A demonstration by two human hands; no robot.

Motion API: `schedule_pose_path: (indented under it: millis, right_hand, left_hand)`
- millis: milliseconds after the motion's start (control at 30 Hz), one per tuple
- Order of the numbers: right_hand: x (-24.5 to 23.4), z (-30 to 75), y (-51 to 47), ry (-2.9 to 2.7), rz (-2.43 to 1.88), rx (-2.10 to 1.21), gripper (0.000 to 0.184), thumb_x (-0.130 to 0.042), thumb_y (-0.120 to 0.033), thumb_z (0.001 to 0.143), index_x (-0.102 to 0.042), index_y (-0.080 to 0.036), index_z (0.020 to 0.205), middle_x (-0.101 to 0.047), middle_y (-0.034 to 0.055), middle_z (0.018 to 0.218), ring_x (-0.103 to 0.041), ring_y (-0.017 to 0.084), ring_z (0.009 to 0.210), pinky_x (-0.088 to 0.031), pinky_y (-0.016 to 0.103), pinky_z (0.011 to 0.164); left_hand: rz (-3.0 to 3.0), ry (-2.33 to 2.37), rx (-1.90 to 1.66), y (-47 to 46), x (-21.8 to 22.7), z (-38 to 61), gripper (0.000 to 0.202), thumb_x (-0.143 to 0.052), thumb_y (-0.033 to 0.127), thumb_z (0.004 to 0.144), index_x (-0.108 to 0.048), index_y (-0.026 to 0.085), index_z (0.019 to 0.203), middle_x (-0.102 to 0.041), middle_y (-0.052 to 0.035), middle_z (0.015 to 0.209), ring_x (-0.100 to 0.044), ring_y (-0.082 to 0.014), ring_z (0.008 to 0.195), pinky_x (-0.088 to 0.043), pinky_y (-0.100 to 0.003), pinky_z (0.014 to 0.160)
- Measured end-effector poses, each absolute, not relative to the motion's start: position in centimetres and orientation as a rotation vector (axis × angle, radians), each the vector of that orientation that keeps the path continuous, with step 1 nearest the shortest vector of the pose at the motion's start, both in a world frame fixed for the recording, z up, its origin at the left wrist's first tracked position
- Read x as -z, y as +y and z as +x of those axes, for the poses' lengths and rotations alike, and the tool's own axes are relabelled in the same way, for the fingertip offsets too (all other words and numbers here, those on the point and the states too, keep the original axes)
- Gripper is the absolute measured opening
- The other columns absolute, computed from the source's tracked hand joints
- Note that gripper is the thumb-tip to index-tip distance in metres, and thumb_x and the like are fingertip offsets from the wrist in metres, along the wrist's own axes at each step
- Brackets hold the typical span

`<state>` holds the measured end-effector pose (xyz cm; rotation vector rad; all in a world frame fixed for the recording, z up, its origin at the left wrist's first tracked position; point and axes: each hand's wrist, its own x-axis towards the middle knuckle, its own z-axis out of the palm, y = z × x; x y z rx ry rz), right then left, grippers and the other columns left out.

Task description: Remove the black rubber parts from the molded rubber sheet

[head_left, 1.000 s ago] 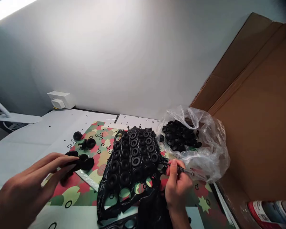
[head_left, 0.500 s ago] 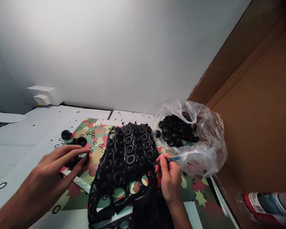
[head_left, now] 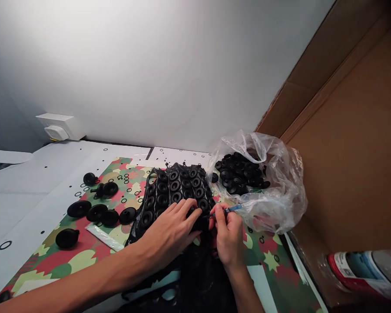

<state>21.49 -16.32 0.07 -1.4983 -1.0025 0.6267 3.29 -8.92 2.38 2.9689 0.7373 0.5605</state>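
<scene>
A black rubber sheet (head_left: pixel 163 187) with rows of moulded round caps lies in front of me. Its lower part has open round holes, and some of it is under my forearm. My left hand (head_left: pixel 169 228) reaches across the sheet, its fingers curled and closed on a round cap at the right side. Pinched in my right hand (head_left: pixel 230 234) is a slim blue-handled tool (head_left: pixel 233 209), its dark tip pointing at that cap. The exact kind of tool is unclear. Several loose black rubber caps (head_left: pixel 79 209) lie left of the sheet.
A clear plastic bag (head_left: pixel 283 195) full of black rubber caps (head_left: pixel 237 174) stands at the right rear. Small black rings (head_left: pixel 5 245) are scattered about the camouflage-patterned surface (head_left: pixel 81 261). A cardboard wall (head_left: pixel 352 174) borders the right, with a red-labelled container (head_left: pixel 345 265) beside it.
My left hand has moved right from the loose caps onto the rubber sheet and closed there. My right hand keeps the tool at nearly the same spot.
</scene>
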Motion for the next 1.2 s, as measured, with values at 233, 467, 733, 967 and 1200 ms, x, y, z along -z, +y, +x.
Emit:
schedule_pose_path:
  millis: [233,467,733,967,1200]
  right_hand:
    - [0.0,21.7,-16.2,-0.928,-1.43,-0.726,0.054,-0.06,-0.07,0.11,-0.067,-0.022,0.087,-0.062,-0.0021,0.063,-0.053,0.014,0.056,-0.035,0.025,0.053]
    - [-0.7,21.5,-15.8,-0.92,-1.33,-0.798,0.055,-0.063,-0.071,0.109,-0.067,-0.021,0.086,-0.063,-0.0026,0.059,-0.046,0.011,0.049,-0.035,0.024,0.05]
    - [-1.0,21.8,-15.7,-0.787,-1.308,-0.98,0.068,-0.069,-0.084,0.098,-0.069,-0.018,0.085,-0.073,0.0055,0.059,-0.041,0.007,0.041,-0.025,0.02,0.043]
    - [-1.6,21.6,-16.1,-0.663,-1.279,-1.084,0.062,-0.079,-0.077,0.093,-0.072,-0.016,0.084,-0.08,0.0122,0.067,-0.049,0.007,0.039,-0.031,0.018,0.042]
    - [-1.5,21.7,-16.3,-0.623,-1.274,-1.083,0.06,-0.082,-0.075,0.092,-0.072,-0.016,0.088,-0.079,0.0102,0.064,-0.056,0.009,0.039,-0.032,0.018,0.042]
  left_hand:
    - [2.885,0.675,-0.66,-8.4,-2.0,3.0,0.032,-0.083,0.014,0.096,-0.062,0.019,0.12,-0.068,-0.0076,0.118,-0.071,-0.0277,0.106,-0.065,-0.042,0.092]
    - [2.758,0.616,-0.823,-8.3,-1.4,2.1,0.027,-0.071,0.016,0.102,-0.057,0.021,0.125,-0.068,-0.0078,0.123,-0.073,-0.0252,0.108,-0.067,-0.039,0.093]
    - [2.605,0.641,-0.905,-8.7,-1.0,2.2,0.026,-0.061,0.017,0.103,-0.054,0.023,0.127,-0.068,-0.0066,0.121,-0.074,-0.0239,0.105,-0.066,-0.037,0.09]
    - [2.497,0.664,-0.9,-8.8,-1.5,2.2,0.023,-0.061,0.018,0.103,-0.056,0.023,0.125,-0.066,-0.0041,0.119,-0.074,-0.0199,0.1,-0.064,-0.033,0.087]
    - [2.573,0.621,-0.857,-9.2,-1.8,2.3,0.03,-0.06,0.015,0.106,-0.058,0.021,0.135,-0.067,-0.009,0.133,-0.071,-0.0259,0.118,-0.065,-0.04,0.101]
